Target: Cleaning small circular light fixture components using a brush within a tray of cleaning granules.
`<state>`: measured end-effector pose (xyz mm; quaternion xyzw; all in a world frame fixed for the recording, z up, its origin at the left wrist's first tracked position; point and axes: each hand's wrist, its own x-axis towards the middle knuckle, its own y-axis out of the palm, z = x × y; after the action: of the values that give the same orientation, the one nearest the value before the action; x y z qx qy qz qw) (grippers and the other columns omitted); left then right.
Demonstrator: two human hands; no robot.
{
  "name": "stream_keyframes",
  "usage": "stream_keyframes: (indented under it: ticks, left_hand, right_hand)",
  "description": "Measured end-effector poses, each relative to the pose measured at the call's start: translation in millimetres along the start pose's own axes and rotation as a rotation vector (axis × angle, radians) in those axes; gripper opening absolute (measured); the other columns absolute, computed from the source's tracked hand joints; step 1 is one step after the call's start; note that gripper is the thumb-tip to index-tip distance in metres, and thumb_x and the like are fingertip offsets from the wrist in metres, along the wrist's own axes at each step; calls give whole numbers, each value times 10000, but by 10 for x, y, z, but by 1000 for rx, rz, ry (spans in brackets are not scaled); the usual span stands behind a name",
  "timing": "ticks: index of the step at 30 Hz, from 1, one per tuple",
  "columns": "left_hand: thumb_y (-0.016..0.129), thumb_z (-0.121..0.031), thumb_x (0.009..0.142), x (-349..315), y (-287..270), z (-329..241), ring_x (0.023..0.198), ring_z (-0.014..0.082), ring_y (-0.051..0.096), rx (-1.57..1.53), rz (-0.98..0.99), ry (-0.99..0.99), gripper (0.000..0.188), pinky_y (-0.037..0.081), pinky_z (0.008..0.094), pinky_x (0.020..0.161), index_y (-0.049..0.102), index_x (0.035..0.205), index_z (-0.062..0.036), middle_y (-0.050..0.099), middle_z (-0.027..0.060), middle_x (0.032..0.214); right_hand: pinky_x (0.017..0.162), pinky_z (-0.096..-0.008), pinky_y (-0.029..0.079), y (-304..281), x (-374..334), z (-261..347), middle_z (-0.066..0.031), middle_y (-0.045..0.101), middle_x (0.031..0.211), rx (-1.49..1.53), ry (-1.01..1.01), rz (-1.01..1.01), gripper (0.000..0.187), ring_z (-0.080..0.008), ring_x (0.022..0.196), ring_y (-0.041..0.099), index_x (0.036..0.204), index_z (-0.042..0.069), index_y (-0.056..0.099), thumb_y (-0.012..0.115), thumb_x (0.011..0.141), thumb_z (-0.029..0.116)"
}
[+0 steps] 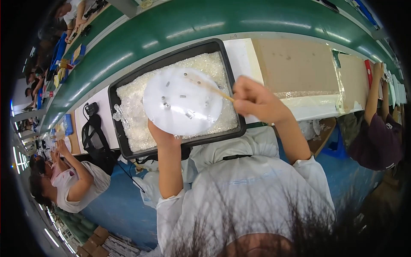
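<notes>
My left hand [161, 138] supports a round white disc [177, 113] from beneath near its close edge; the fingers under it are hidden. Several small metal posts and slots show on the disc's face. In my right hand [261, 102] is a thin light-brown stick [223, 95], gripped near its right end and slanting left over the disc. Motion blurs the stick's far end, so I cannot tell whether it touches the disc. Below the disc lies a black tray [113, 103] lined with clear, glittering material that looks like bubble wrap [137, 132].
Cardboard sheets [295, 64] lie on the bench to the right. A black cable with a plug [91, 109] rests left of the tray. Behind runs a green conveyor belt [192, 23]. Co-workers sit at the left [81, 184] and right [376, 137].
</notes>
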<state>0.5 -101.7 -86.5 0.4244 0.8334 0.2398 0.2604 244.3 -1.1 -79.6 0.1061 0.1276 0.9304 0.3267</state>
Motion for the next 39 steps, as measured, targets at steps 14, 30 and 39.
stream_keyframes:
  ticks: [14,30,39]
  left_hand:
    - [400,-278,1032,24,12,-66,1228,301,606,-76,107,-42,493,521,455,1023,471,1436,-5,587,156,1371]
    - [689,-85,957,-412,92,-59,763,137,634,331,203,293,301,509,261,671,395,1021,-99,654,82,811]
    - [756,30,867,-464,113,3,952,187,714,721,107,294,445,563,235,742,440,1174,-36,734,184,969]
  right_hand:
    - [490,-225,300,-283,295,162,43,415,686,208,-34,208,231,-42,573,385,908,128,393,606,980,75]
    - [528,-203,395,37,-86,724,-84,578,797,-167,-163,-372,161,-75,584,463,1145,83,422,510,1015,45]
    - [549,-234,469,148,-171,718,-129,696,888,-286,-208,-540,289,-100,602,555,1244,-13,500,612,993,81]
